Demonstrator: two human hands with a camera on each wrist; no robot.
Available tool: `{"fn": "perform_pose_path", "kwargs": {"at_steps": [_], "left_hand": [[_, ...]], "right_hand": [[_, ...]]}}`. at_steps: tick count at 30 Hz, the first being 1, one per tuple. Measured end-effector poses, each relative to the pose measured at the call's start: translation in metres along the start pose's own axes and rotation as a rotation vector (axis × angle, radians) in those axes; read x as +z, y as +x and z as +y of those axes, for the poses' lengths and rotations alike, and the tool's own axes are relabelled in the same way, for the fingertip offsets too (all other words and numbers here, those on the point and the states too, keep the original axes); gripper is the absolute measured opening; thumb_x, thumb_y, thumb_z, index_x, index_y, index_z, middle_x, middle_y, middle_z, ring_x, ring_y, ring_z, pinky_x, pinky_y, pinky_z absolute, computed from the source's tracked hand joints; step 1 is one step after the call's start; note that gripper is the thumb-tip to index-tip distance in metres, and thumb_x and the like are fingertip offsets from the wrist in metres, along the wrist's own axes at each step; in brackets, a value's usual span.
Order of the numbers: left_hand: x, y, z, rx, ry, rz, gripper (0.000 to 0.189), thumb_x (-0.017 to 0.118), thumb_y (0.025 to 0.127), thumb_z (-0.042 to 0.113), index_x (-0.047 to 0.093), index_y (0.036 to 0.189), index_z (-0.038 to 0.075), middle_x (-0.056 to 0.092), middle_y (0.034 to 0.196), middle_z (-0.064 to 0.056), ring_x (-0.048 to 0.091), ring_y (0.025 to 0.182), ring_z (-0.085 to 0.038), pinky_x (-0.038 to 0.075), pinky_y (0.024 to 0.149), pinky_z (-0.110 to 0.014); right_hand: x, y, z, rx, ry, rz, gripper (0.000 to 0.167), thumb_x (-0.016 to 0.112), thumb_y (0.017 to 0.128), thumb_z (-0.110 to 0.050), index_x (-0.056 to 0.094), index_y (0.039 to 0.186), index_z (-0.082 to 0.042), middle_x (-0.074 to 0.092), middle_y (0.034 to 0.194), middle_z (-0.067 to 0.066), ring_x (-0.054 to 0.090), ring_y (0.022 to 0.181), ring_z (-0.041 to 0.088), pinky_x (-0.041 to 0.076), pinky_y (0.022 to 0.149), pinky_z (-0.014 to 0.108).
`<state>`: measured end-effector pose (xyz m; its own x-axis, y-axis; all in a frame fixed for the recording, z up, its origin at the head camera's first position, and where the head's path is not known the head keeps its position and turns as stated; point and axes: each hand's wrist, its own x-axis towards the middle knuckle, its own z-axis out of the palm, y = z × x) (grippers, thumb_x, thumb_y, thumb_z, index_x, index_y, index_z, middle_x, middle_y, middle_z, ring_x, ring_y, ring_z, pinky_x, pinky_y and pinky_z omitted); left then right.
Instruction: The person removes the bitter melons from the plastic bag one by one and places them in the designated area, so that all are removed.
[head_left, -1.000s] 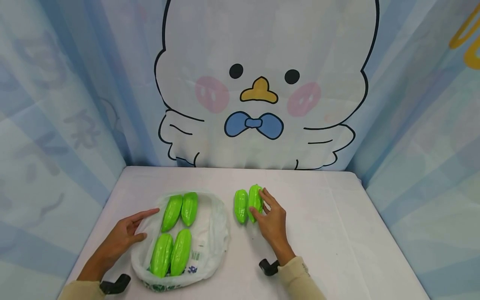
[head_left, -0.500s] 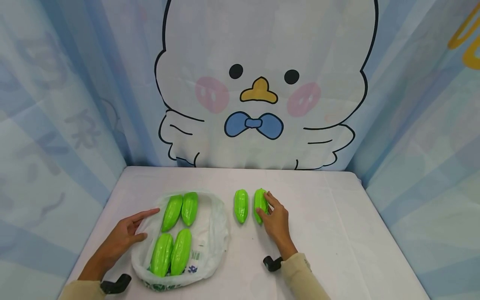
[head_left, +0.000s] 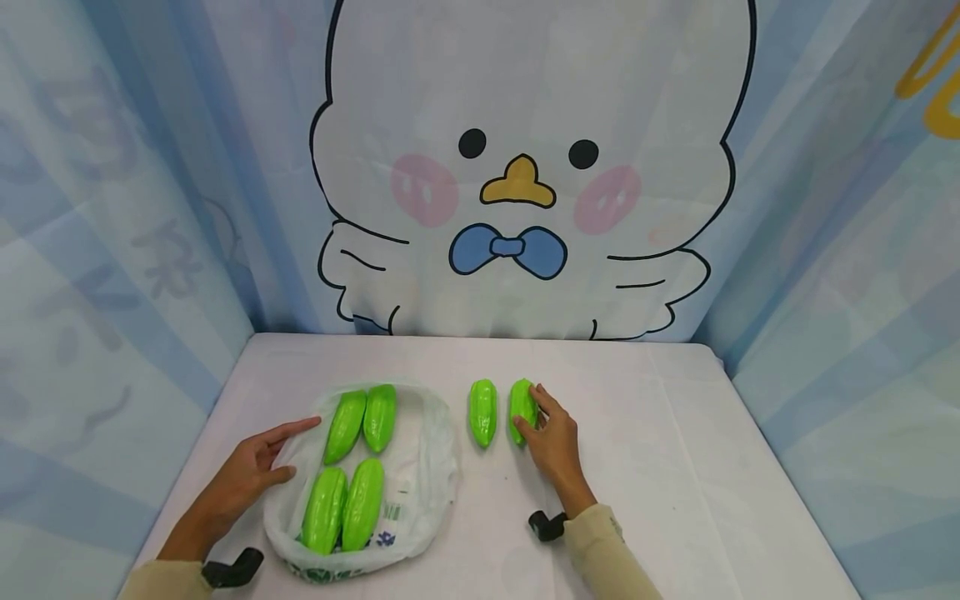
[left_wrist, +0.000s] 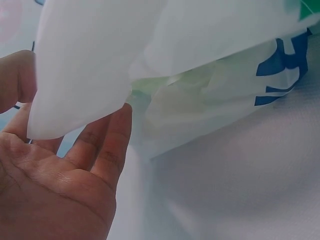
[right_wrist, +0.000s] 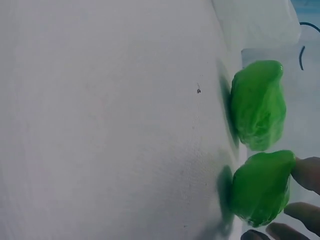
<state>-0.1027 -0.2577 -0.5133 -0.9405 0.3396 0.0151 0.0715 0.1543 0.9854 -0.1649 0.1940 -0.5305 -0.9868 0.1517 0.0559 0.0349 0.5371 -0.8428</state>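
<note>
My right hand [head_left: 553, 442] holds a bright green cucumber [head_left: 521, 408] near the back of the table, thumb on its near left side and fingers on its right. A second cucumber [head_left: 482, 412] lies just left of it, parallel and a small gap apart. Both cucumbers show bumpy in the right wrist view, where fingertips [right_wrist: 307, 172] touch the lower cucumber [right_wrist: 262, 187]. My left hand [head_left: 243, 479] rests at the left rim of a white plastic bag [head_left: 431, 500], fingers extended. In the left wrist view its fingers [left_wrist: 115, 145] reach behind the bag's loose plastic [left_wrist: 95, 65].
Inside the opened bag, several cucumbers lie in two pairs, a back pair [head_left: 378, 417] and a front pair [head_left: 362, 504]. A white cloth covers the table [head_left: 675, 467]. Printed curtains [head_left: 517, 300] stand behind the table and along both sides.
My right hand has moved a little right with its cucumber, opening a gap from the other one, and has stayed nearly still over the last half second. The left hand has not moved.
</note>
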Motion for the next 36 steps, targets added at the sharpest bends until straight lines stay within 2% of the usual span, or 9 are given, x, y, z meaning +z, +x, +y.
{"fn": "perform_pose_path", "kwargs": {"at_steps": [7,13,18,23,29,36], "left_hand": [[0.002,0.0,0.003,0.012,0.007,0.005,0.06,0.062,0.104,0.003,0.04,0.159,-0.006,0.052,0.149,0.03,0.042,0.135,0.023,0.047,0.101,-0.007],[0.002,0.001,0.004,-0.019,0.02,0.021,0.061,0.064,0.104,0.006,0.041,0.16,-0.004,0.052,0.147,0.031,0.041,0.134,0.025,0.045,0.102,-0.005],[0.002,0.001,0.002,-0.006,0.029,0.017,0.06,0.063,0.104,0.005,0.041,0.159,-0.005,0.051,0.148,0.031,0.04,0.135,0.025,0.044,0.102,-0.004],[0.001,0.0,0.001,0.005,0.025,0.018,0.06,0.063,0.104,0.003,0.041,0.159,-0.006,0.052,0.148,0.031,0.04,0.135,0.025,0.044,0.102,-0.004],[0.001,0.0,0.0,-0.01,0.022,0.02,0.061,0.063,0.104,0.005,0.041,0.16,-0.005,0.052,0.148,0.032,0.04,0.134,0.026,0.044,0.102,-0.004],[0.002,0.0,0.002,-0.039,0.036,0.036,0.062,0.066,0.103,0.008,0.042,0.159,-0.004,0.052,0.148,0.031,0.039,0.133,0.027,0.042,0.102,-0.003]], "right_hand": [[-0.004,-0.003,-0.007,-0.047,-0.001,0.06,0.07,0.081,0.094,-0.01,0.052,0.157,-0.009,0.043,0.168,0.012,0.04,0.158,0.031,0.042,0.123,0.043],[-0.007,-0.013,-0.03,-0.12,0.063,0.114,0.074,0.084,0.091,-0.009,0.052,0.158,-0.014,0.045,0.167,0.007,0.041,0.158,0.025,0.041,0.123,0.039],[-0.005,-0.023,-0.047,-0.187,0.108,0.145,0.077,0.087,0.088,-0.011,0.053,0.157,-0.017,0.046,0.166,0.003,0.042,0.157,0.022,0.041,0.121,0.034],[0.004,-0.036,-0.06,-0.238,0.167,0.13,0.076,0.088,0.087,-0.011,0.055,0.156,-0.017,0.048,0.165,-0.002,0.042,0.156,0.017,0.041,0.12,0.03],[0.023,-0.057,-0.074,-0.31,0.209,0.102,0.079,0.091,0.084,-0.012,0.056,0.155,-0.019,0.052,0.162,0.0,0.045,0.155,0.02,0.043,0.118,0.032],[0.045,-0.08,-0.084,-0.327,0.239,0.009,0.079,0.091,0.084,-0.017,0.057,0.155,-0.02,0.051,0.162,-0.004,0.046,0.154,0.018,0.045,0.119,0.037]]}}
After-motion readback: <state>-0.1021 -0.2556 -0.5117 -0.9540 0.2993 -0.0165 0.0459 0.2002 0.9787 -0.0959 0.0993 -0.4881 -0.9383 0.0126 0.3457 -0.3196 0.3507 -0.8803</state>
